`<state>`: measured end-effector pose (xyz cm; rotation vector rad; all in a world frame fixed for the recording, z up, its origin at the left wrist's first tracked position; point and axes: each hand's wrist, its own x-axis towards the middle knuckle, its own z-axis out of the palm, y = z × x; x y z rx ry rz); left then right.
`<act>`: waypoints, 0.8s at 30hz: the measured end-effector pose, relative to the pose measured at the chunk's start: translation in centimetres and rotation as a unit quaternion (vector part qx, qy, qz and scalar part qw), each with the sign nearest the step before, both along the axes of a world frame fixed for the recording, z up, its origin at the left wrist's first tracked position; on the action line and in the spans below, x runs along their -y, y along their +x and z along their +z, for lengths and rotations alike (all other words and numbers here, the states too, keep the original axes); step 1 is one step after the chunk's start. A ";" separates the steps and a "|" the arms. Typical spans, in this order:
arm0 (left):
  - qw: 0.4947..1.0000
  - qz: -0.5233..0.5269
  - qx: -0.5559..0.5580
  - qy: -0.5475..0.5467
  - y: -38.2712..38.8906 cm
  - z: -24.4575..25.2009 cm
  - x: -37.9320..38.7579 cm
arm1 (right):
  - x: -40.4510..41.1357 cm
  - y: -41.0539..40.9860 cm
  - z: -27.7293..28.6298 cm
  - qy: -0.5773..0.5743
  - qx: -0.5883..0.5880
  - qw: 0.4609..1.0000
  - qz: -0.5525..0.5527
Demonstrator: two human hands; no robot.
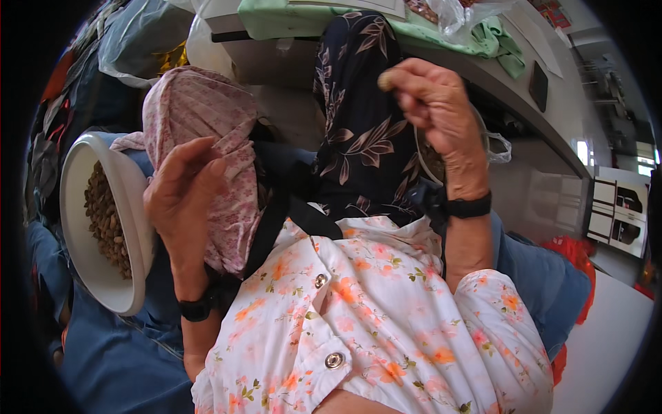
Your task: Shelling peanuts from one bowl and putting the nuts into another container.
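My right hand (pixel 437 106) is raised over my right knee, with a small pale-brown nut-like piece (pixel 385 81) pinched between thumb and fingertips. Below and partly behind that wrist is a round container (pixel 432 163) with brownish contents, mostly hidden by my forearm. My left hand (pixel 181 189) hovers over the pink floral cloth (pixel 201 103) on my left thigh, fingers loosely curled; I see nothing in it. Left of it, a white plastic bowl (pixel 83 259) stands tilted, holding many brown nuts or seeds in their shells (pixel 106 222).
A table edge (pixel 517 98) runs across the front and right, bearing a green cloth (pixel 289 18), a clear plastic bag (pixel 455 20) and a dark phone (pixel 538 86). Plastic bags (pixel 139 39) lie at the upper left. A red bag (pixel 574 259) hangs at the right.
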<state>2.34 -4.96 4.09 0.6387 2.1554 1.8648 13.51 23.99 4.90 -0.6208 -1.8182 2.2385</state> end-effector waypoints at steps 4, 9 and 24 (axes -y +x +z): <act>1.000 -0.007 -0.012 0.026 -0.1 0.6 1.1 | -5.2 5.1 -1.7 0.144 0.116 0.974 -0.134; 0.999 0.010 -0.019 0.033 -0.3 1.0 1.8 | -10.1 11.1 -6.9 0.248 0.256 0.912 -0.202; 0.996 0.068 -0.053 0.025 -0.8 3.8 7.2 | -13.4 15.1 -15.1 0.241 0.228 0.914 -0.233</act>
